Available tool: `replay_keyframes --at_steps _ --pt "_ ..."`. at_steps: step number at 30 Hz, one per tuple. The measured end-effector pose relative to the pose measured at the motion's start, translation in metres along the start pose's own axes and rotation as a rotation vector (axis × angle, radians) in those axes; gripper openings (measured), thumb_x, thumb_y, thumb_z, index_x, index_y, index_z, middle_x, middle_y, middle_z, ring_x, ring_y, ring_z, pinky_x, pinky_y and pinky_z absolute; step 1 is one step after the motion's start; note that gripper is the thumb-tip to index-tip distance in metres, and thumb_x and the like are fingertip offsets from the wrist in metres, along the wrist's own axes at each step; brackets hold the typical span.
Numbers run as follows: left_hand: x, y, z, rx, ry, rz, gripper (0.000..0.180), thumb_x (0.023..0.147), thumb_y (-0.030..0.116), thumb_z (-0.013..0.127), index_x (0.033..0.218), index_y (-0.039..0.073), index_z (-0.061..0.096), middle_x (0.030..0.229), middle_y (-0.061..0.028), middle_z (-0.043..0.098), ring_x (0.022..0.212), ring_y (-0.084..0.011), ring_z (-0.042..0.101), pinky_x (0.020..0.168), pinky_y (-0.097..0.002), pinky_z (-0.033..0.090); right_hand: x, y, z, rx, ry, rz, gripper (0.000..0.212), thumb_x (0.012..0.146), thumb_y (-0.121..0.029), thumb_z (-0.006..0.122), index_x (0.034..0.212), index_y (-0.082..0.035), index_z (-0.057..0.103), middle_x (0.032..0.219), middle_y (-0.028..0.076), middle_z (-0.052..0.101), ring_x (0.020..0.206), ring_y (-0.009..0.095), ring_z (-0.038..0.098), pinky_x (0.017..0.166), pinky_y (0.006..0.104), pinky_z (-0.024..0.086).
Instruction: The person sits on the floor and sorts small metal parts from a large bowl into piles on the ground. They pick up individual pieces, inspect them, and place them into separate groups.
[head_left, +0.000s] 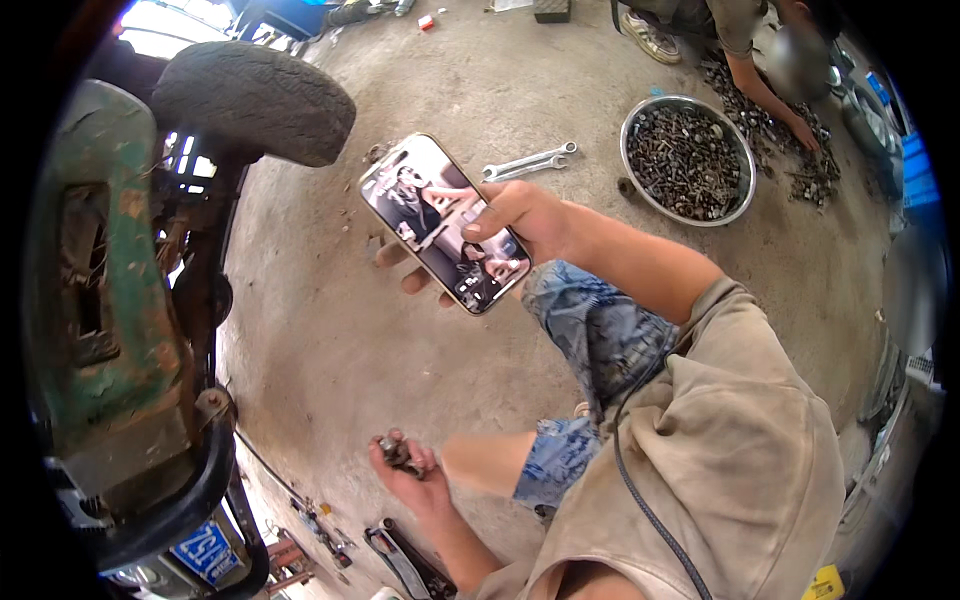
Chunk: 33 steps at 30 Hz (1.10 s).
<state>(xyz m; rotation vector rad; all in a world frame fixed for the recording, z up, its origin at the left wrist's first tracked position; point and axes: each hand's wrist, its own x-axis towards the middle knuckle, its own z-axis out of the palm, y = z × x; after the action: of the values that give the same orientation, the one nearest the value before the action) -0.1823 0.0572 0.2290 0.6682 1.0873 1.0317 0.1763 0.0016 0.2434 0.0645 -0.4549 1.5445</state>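
Observation:
My right hand is wrapped around a smartphone with a lit screen, thumb over the glass and fingertips showing past the far edge. It is raised above the concrete floor. Lower in the picture, my left hand is palm up with its fingers curled around small dark metal parts; their exact kind is too small to make out. Two wrenches lie on the floor just beyond the phone. Farther right stands a round metal basin heaped with dark bolts and nuts.
A vehicle with a worn tyre and a rusty green metal part fills the left side. Beside the basin, a co-worker's hand reaches into a pile of metal parts. A dark tool with long arms lies near my left forearm.

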Motion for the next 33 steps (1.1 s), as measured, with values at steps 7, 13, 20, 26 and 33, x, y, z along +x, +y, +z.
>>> replay_keyframes --at_steps 7,13,20,26,33 --pt "-0.09 -0.116 -0.01 -0.192 0.132 -0.226 0.027 0.097 0.04 0.053 0.097 0.013 0.055 0.081 -0.0042 0.061 0.049 -0.0126 0.042 0.042 -0.0277 0.03 -0.038 0.007 -0.025 -0.264 0.373 0.48 0.047 0.105 -0.034 0.031 0.132 0.0 0.048 0.122 0.02 0.062 0.097 0.024 0.068 0.078 0.0387 0.061" --pt "-0.142 -0.198 -0.029 -0.427 0.272 -0.357 0.021 0.097 0.035 0.054 0.094 0.014 0.053 0.087 -0.0032 0.062 0.05 -0.0148 0.046 0.044 -0.0308 0.033 -0.186 -0.005 -0.164 -1.498 0.275 1.439 0.044 0.099 -0.041 0.047 0.127 -0.009 0.061 0.116 0.012 0.066 0.099 0.023 0.061 0.09 0.0402 0.047" --pt "-0.152 -0.209 -0.035 -0.566 0.455 -0.296 0.019 0.095 0.035 0.057 0.087 0.018 0.053 0.078 0.0006 0.062 0.049 -0.0134 0.051 0.041 -0.0273 0.039 -0.202 0.011 -0.182 -2.084 -0.796 1.247 0.075 0.08 -0.028 0.062 0.15 -0.019 0.037 0.103 0.025 0.054 0.094 0.04 0.059 0.081 0.0506 0.05" --pt "-0.127 -0.198 -0.019 -0.488 0.244 -0.158 0.03 0.098 0.035 0.055 0.091 0.006 0.055 0.061 -0.0041 0.05 0.046 -0.013 0.042 0.042 -0.0276 0.032 -0.153 0.037 -0.167 -2.3 -1.104 0.916 0.08 0.072 -0.027 0.074 0.145 -0.026 0.042 0.125 0.015 0.049 0.114 0.033 0.051 0.09 0.0449 0.047" --pt "-0.052 -0.156 -0.025 -0.421 0.283 -0.067 0.025 0.097 0.029 0.053 0.087 0.005 0.055 0.077 -0.0058 0.058 0.052 -0.0143 0.043 0.044 -0.0293 0.032 -0.171 0.069 -0.171 -2.379 -0.867 0.694 0.067 0.072 -0.03 0.072 0.135 -0.024 0.05 0.12 0.014 0.049 0.111 0.032 0.052 0.086 0.0457 0.048"
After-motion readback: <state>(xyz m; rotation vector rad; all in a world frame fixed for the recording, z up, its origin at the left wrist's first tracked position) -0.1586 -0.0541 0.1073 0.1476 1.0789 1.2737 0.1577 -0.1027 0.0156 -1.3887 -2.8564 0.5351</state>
